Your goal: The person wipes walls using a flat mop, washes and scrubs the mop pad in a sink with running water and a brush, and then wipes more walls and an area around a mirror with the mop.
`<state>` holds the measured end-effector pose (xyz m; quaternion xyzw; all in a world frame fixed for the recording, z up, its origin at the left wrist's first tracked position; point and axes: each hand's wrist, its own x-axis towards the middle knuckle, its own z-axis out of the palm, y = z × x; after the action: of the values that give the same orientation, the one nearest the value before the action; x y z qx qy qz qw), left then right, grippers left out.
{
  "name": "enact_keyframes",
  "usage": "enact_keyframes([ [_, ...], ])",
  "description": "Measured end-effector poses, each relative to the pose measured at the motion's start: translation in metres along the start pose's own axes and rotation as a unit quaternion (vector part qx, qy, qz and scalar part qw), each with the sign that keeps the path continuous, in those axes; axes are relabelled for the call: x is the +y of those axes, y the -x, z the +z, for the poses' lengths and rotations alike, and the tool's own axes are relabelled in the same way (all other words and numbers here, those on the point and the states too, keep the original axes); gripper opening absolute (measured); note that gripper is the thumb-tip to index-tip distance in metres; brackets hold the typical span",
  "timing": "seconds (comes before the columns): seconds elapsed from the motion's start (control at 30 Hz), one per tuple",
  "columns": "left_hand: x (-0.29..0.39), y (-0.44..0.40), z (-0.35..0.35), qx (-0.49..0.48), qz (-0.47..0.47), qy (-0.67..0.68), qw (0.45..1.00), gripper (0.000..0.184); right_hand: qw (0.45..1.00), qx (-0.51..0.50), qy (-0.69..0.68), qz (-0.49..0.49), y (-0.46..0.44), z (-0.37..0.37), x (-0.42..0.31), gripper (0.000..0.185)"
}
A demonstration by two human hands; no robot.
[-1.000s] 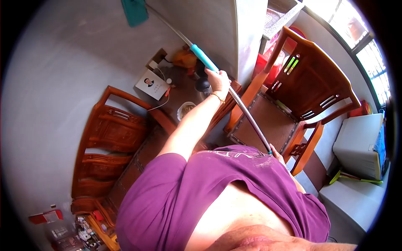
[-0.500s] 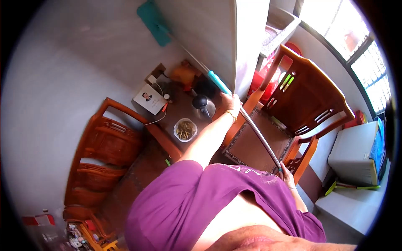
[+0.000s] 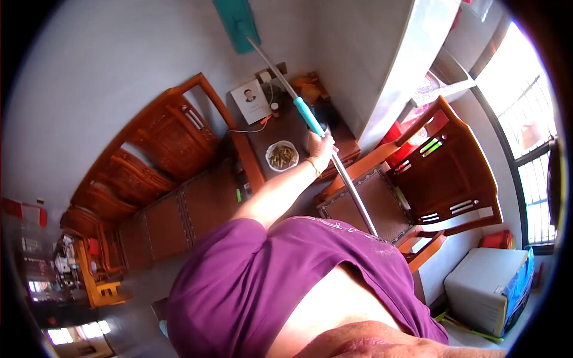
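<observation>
My left hand [image 3: 321, 149] is closed around the silver pole [image 3: 353, 192] of a flat mop, just below its turquoise grip [image 3: 308, 116]. The teal mop head [image 3: 237, 25] lies against the grey wall at the top. Toward me, the lower end of the pole goes out of sight behind the purple shirt, and my right hand is hidden. Near my left forearm, a bowl of brownish pieces [image 3: 282, 156] sits on a dark side table [image 3: 253, 138].
A card with a portrait [image 3: 250, 101] and a small white-capped bottle [image 3: 274, 107] stand near a wall socket. A wooden bench [image 3: 173, 128] is at left, a wooden armchair [image 3: 452, 173] at right. Beyond are a barred window [image 3: 530, 131] and a white box [image 3: 482, 286].
The view has swung left, showing more of the bench. The mop head has shifted along the wall, now above the portrait card. My right hand has gone out of sight.
</observation>
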<state>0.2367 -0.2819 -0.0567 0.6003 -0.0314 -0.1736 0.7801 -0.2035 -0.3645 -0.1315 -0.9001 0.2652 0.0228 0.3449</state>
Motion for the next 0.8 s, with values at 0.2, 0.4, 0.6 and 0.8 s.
enact_keyframes([
  [0.2, 0.044, 0.016, -0.077, 0.079, 0.048, 0.034, 0.995, 0.020, 0.995, -0.039, 0.026, -0.083, -0.035, -0.002, -0.037, 0.054],
  [0.4, 0.085, 0.008, -0.155, 0.133, 0.078, 0.058, 0.986, 0.005, 0.980, -0.050, 0.065, -0.181, -0.075, -0.020, -0.106, 0.053],
  [0.6, 0.119, -0.028, -0.248, 0.209, 0.094, 0.088, 0.970, 0.005, 0.951, -0.042, 0.094, -0.290, -0.122, -0.035, -0.199, 0.051],
  [0.8, 0.160, -0.033, -0.300, 0.218, -0.021, 0.205, 0.954, 0.008, 0.924, 0.021, 0.129, -0.361, -0.148, -0.012, -0.229, 0.052],
])
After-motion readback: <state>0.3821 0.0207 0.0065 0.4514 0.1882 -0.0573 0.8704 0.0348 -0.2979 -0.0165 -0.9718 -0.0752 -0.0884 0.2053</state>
